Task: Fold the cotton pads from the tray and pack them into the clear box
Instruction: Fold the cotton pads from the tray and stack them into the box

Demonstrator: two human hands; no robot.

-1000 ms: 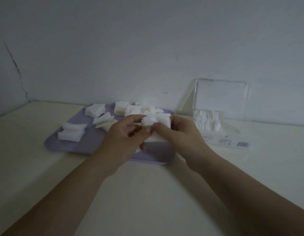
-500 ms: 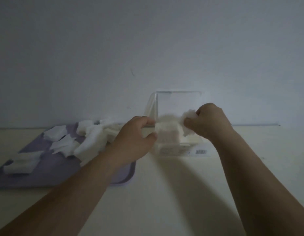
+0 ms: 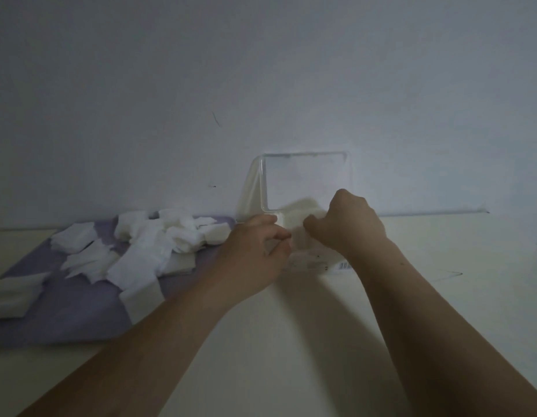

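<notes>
Clear box [image 3: 307, 263] between left hand [image 3: 255, 251], right hand [image 3: 348, 224]; both curled, grasp unclear; cotton pads [image 3: 158, 245] leftward.

White cotton pads [image 3: 146, 254] lie on a lilac tray [image 3: 68, 314] beside the clear box [image 3: 306, 182].
</notes>
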